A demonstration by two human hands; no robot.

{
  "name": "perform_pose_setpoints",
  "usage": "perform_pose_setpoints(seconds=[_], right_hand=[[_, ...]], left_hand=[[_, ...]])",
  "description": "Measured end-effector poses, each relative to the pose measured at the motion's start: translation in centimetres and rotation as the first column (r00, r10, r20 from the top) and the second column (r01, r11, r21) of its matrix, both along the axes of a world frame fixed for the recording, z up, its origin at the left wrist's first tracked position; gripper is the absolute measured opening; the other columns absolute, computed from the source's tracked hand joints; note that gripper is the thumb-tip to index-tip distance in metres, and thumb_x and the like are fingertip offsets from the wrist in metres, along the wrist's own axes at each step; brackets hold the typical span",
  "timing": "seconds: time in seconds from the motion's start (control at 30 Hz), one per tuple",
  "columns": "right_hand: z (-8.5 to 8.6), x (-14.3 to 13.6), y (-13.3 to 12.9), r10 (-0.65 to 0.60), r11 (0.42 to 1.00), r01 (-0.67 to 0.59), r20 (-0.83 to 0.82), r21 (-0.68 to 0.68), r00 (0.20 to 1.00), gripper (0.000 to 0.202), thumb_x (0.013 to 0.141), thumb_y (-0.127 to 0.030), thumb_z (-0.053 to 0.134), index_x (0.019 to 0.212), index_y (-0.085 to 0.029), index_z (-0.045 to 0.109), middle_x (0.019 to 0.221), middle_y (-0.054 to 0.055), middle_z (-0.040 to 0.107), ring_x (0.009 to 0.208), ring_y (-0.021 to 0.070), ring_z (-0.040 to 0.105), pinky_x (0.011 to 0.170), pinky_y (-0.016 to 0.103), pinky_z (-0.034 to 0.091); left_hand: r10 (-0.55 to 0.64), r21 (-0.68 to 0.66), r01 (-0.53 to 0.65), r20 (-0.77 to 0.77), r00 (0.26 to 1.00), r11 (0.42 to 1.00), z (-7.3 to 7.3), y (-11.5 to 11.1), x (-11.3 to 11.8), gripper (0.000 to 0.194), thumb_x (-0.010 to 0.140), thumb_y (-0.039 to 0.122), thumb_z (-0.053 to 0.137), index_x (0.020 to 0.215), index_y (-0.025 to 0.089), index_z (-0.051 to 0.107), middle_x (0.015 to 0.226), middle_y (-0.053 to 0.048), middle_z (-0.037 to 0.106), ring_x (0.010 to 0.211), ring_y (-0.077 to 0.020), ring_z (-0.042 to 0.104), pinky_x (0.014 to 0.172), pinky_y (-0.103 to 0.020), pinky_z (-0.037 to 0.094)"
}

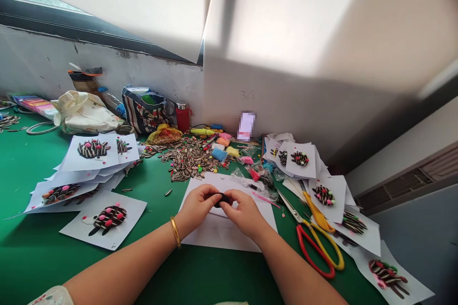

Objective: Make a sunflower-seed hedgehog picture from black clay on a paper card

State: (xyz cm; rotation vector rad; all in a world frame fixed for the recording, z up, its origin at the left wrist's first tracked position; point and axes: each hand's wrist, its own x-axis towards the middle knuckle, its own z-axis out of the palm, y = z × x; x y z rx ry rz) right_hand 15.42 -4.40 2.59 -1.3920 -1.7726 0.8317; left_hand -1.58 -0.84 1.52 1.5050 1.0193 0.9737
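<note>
Between the fingertips of my left hand [198, 207] and my right hand [243, 212] is a small lump of black modelling clay [223, 199]. Both hands pinch it from either side, above white paper [229, 238] on the green table. The fingers partly cover the clay. Just beyond my hands lies a heap of striped sunflower seeds [189, 157]. Small packs of coloured clay, among them a blue one [219, 154], sit at its right edge. A pink stick tool [265, 198] rests on the paper to the right of my right hand.
Red-and-yellow scissors [315, 238] lie open at the right, beside overlapping seed-hedgehog cards [325, 198]. More cards [91, 152] are stacked at the left, with a single card [107, 219] in front. Bags [146, 109] and a red flask [183, 118] line the wall.
</note>
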Motion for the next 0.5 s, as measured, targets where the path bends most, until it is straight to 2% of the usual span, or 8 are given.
perform_pose_setpoints(seconds=[0.13,0.27,0.4,0.5], right_hand=[[-0.13,0.36,0.22,0.045,0.999,-0.045,-0.055,-0.002,0.997,0.016,0.088,-0.027,0.058,0.095,-0.023,0.071,0.091,0.002,0.071,0.086,0.0175,0.062,0.077,0.028,0.046],[-0.41,0.61,0.36,0.018,1.000,-0.017,-0.046,0.016,0.999,0.018,0.090,-0.025,0.054,0.089,-0.021,0.071,0.089,0.003,0.071,0.084,0.0179,0.062,0.076,0.029,0.047],[-0.10,0.42,0.12,0.034,0.999,-0.034,-0.030,-0.003,0.999,0.017,0.089,-0.024,0.055,0.089,-0.022,0.072,0.089,0.002,0.071,0.085,0.0180,0.062,0.076,0.029,0.047],[0.19,0.27,-0.03,0.055,0.998,-0.056,-0.038,-0.028,0.998,0.016,0.087,-0.026,0.058,0.094,-0.023,0.072,0.092,0.002,0.072,0.086,0.0182,0.063,0.075,0.028,0.047]], left_hand=[[0.000,-0.066,0.006,0.094,0.996,0.998,0.25,-0.21,0.12,0.023,0.077,0.038,0.065,0.085,0.016,0.067,0.080,-0.005,0.067,0.074,-0.0180,0.063,0.068,-0.030,0.052],[-0.022,-0.027,0.025,0.104,0.994,0.999,0.30,-0.50,0.25,0.034,0.078,0.041,0.065,0.101,0.017,0.068,0.096,-0.008,0.069,0.081,-0.0193,0.065,0.072,-0.032,0.053],[-0.005,-0.023,0.007,0.068,0.998,1.000,0.12,-0.23,0.12,0.026,0.079,0.041,0.065,0.083,0.015,0.068,0.079,-0.006,0.068,0.072,-0.0184,0.063,0.068,-0.031,0.053],[0.028,-0.029,-0.026,0.053,0.998,0.999,0.12,-0.04,-0.02,0.026,0.078,0.041,0.066,0.078,0.015,0.069,0.075,-0.005,0.067,0.070,-0.0173,0.062,0.065,-0.029,0.051]])
